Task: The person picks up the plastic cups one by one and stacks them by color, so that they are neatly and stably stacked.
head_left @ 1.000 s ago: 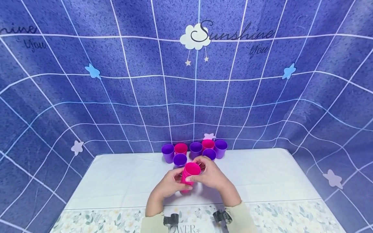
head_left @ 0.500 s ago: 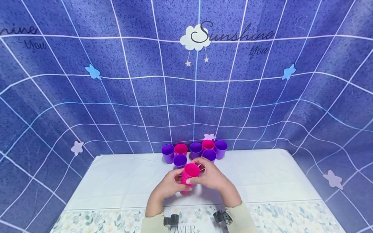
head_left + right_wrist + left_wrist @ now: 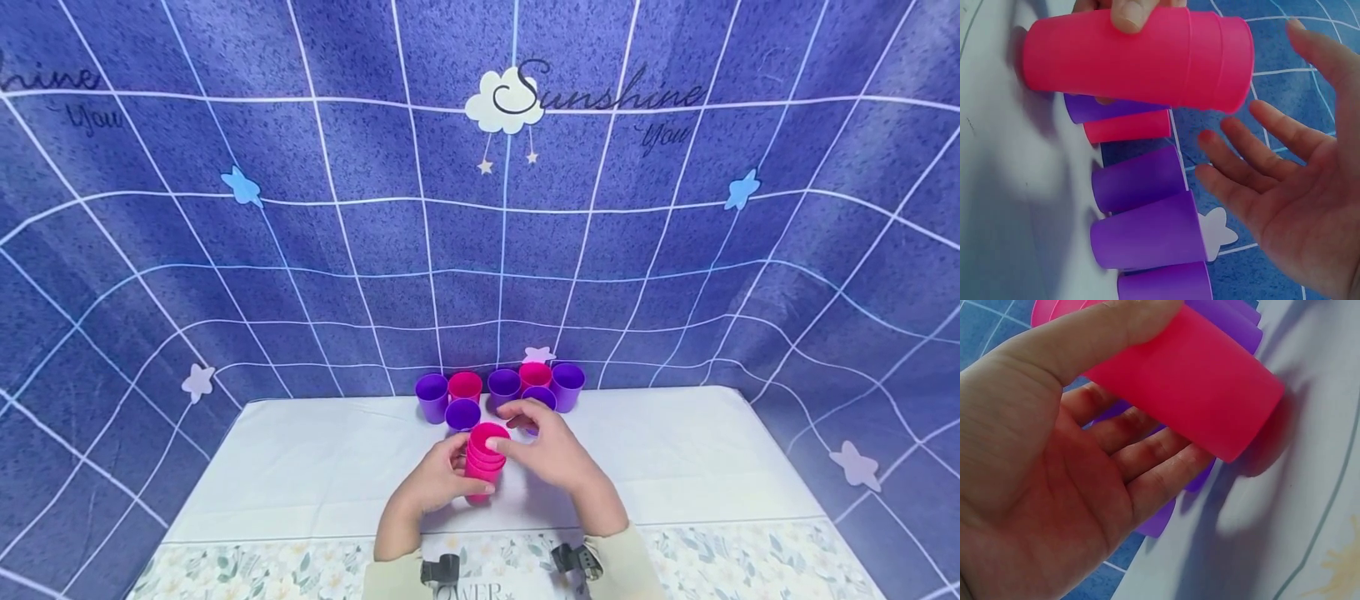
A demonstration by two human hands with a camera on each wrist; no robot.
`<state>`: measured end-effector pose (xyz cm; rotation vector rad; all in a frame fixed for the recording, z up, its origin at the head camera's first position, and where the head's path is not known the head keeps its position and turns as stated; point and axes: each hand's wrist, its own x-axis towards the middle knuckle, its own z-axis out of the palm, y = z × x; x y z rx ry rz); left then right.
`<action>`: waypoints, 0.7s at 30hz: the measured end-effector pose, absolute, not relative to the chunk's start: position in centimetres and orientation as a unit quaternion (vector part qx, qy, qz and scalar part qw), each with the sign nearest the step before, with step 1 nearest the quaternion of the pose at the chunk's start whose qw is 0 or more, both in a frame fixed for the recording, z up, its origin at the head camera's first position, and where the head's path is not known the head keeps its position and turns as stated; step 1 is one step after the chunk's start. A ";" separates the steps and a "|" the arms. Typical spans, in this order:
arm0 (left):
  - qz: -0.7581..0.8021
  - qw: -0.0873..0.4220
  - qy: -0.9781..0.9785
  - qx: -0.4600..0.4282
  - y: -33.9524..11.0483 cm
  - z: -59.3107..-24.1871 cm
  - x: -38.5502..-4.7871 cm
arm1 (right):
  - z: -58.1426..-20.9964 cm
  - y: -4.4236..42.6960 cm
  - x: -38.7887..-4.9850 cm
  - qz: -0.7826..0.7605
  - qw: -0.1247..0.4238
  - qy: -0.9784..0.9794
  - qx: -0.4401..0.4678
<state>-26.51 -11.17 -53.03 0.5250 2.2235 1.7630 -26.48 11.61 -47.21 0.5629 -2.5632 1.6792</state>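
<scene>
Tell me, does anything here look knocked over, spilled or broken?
Nothing stands out: the purple cups and two pink cups at the back stand upright, and the nearer pink stack looks neatly nested, with no spill or damage visible.

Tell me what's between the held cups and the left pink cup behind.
In the head view, a purple cup stands between the held cups and that pink cup.

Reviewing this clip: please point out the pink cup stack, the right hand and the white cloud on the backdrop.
Pink cup stack (image 3: pixel 1138 62), right wrist view: middle of its side wall.
Right hand (image 3: pixel 552 448), head view: back of the hand.
White cloud (image 3: pixel 504 103), head view: its middle.
</scene>
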 end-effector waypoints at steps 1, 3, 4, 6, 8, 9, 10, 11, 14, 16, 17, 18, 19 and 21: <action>0.605 0.127 0.766 0.178 -11.1 -53.0 -26.5 | -47.2 11.7 -26.5 0.546 0.020 -0.819 0.176; 0.600 0.125 0.772 0.170 -11.1 -53.0 -26.5 | -47.2 11.9 -26.6 0.562 0.034 -0.810 0.162; 0.598 0.124 0.774 0.167 -11.1 -53.0 -26.4 | -47.1 12.0 -26.7 0.571 0.043 -0.805 0.155; 0.597 0.123 0.776 0.160 -11.0 -53.0 -26.4 | -47.1 12.2 -26.8 0.584 0.062 -0.797 0.143; 0.597 0.124 0.777 0.156 -11.0 -53.0 -26.4 | -47.1 12.3 -27.0 0.591 0.078 -0.792 0.130; 0.599 0.125 0.775 0.156 -11.0 -53.0 -26.4 | -47.1 12.4 -27.0 0.592 0.086 -0.792 0.124; 0.601 0.126 0.773 0.156 -11.0 -53.0 -26.3 | -47.1 12.5 -27.1 0.592 0.092 -0.792 0.119; 0.603 0.127 0.772 0.157 -11.0 -53.0 -26.4 | -47.1 12.6 -27.2 0.593 0.094 -0.792 0.114; 0.601 0.126 0.772 0.161 -10.9 -52.9 -26.4 | -47.0 12.8 -27.5 0.595 0.103 -0.790 0.101; 0.599 0.124 0.775 0.159 -10.9 -53.0 -26.5 | -47.0 12.9 -27.7 0.598 0.108 -0.788 0.096; 0.598 0.123 0.776 0.158 -10.9 -53.0 -26.5 | -47.0 13.0 -27.7 0.599 0.111 -0.788 0.094; 0.598 0.123 0.777 0.156 -10.9 -53.1 -26.5 | -47.0 13.0 -27.7 0.598 0.116 -0.788 0.091; 0.597 0.124 0.777 0.154 -10.9 -53.1 -26.5 | -47.1 13.0 -27.7 0.597 0.121 -0.788 0.087; 0.597 0.127 0.778 0.152 -10.9 -53.2 -26.4 | -47.2 13.1 -27.7 0.597 0.126 -0.789 0.077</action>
